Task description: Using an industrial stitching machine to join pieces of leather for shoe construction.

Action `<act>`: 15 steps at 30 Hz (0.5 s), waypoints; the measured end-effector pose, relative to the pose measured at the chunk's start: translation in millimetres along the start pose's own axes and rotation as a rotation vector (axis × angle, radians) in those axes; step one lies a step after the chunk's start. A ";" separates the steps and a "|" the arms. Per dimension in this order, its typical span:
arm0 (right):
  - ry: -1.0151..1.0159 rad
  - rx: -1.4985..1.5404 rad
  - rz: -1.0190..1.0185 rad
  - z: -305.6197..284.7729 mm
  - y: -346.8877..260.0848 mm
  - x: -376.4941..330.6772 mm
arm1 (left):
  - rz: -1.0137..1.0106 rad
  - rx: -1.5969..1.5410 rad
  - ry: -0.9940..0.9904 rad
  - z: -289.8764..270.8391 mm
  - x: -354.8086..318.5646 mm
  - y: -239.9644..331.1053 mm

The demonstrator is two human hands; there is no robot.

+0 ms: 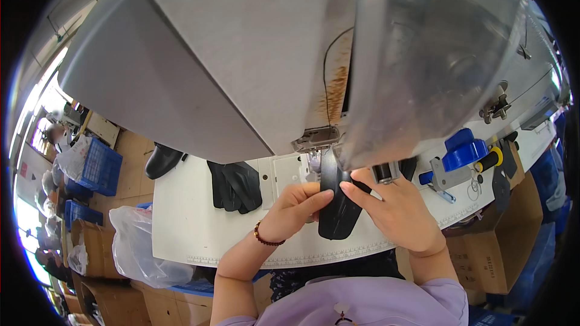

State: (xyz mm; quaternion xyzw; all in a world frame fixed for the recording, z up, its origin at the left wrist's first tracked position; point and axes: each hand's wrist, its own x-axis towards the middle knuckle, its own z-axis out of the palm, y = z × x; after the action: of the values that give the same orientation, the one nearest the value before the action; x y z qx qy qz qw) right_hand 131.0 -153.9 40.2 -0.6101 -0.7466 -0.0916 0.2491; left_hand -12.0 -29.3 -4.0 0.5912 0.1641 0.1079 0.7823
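A long black leather-like piece lies under the needle area of a sewing machine, its rounded end toward me. My left hand grips its left edge, thumb on top and fingers curled beneath. On the right side, my right hand holds the piece down with its thumb; its other fingers reach toward the presser foot and are partly hidden by the machine head. A dark thread runs down the machine's front to the needle bar.
Left of the needle lies a stack of black pieces; a black shoe is beyond it. A blue thread-holder-like part and tweezers sit right. A cardboard box stands below right, a plastic bag left.
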 end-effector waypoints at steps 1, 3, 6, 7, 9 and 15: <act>0.001 -0.003 0.003 2.8 1.9 1.5 | -0.013 -0.007 0.025 -1.5 3.5 -1.8; 0.034 -0.046 0.069 10.5 7.1 5.2 | 0.029 0.039 0.081 -3.9 8.0 1.3; 0.061 0.072 0.065 26.4 24.5 9.5 | 0.119 0.093 0.163 -5.7 15.4 5.7; 0.062 0.076 0.062 26.1 24.1 11.9 | 0.141 0.077 0.177 -7.0 15.5 6.2; 0.123 -0.128 -0.003 24.1 21.5 16.1 | 0.163 0.063 0.191 -9.0 15.6 5.8; 0.057 0.312 0.178 30.1 21.1 16.0 | 0.195 0.104 0.193 -11.1 15.0 1.3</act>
State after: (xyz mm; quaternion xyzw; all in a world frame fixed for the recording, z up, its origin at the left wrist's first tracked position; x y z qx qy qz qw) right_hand 141.3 -121.7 18.6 -0.6249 -0.6872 0.0305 0.3691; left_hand -2.4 -13.6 -7.4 0.6308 0.1857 0.2312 0.7171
